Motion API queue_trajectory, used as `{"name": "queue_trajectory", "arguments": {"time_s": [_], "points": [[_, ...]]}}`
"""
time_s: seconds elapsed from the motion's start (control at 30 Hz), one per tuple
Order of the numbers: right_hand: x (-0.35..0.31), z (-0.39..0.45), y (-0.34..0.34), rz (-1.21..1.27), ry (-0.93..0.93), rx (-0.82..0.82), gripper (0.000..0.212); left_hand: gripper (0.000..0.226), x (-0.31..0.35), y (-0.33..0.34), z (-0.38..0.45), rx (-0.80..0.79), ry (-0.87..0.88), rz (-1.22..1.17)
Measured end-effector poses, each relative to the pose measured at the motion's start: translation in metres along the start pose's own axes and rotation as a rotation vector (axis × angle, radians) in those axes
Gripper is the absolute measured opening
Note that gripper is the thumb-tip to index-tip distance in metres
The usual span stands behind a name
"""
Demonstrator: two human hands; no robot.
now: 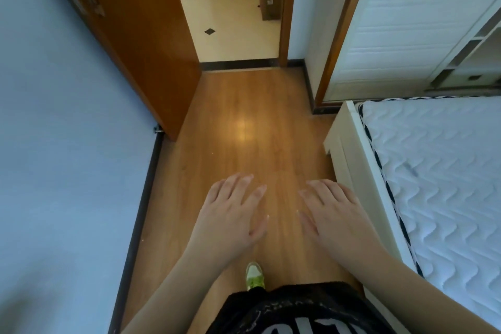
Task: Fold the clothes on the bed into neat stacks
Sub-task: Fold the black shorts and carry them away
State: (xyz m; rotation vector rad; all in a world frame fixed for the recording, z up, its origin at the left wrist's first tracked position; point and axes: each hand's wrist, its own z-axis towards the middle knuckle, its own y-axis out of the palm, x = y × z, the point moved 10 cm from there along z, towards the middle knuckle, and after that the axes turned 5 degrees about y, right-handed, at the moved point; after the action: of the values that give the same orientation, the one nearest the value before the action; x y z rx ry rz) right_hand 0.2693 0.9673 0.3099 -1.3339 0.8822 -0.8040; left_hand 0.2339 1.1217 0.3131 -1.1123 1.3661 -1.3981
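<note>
Both hands — left hand [233,214], right hand [336,214] — hover flat, fingers spread, empty, bed [439,171] just right.

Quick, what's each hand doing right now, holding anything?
Left hand: open, fingers spread, holding nothing.
Right hand: open, fingers spread, holding nothing.

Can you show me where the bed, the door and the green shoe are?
bed [439,171], head view, on the quilted mattress top.
door [146,43], head view, on the brown wooden panel.
green shoe [254,275], head view, on its toe.
</note>
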Motion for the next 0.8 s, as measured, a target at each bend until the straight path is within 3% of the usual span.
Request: {"name": "queue_trajectory", "arguments": {"time_s": [0.33, 0.8], "points": [[0.035, 0.147, -0.005, 0.005, 0.116, 0.059, 0.039, 0.048, -0.058, -0.012, 0.15, 0.027, 0.166, -0.016], [0.15, 0.367, -0.026, 0.048, 0.185, 0.109, 0.037, 0.051, -0.118, -0.021, 0.415, 0.015, 0.237, 0.027]]}}
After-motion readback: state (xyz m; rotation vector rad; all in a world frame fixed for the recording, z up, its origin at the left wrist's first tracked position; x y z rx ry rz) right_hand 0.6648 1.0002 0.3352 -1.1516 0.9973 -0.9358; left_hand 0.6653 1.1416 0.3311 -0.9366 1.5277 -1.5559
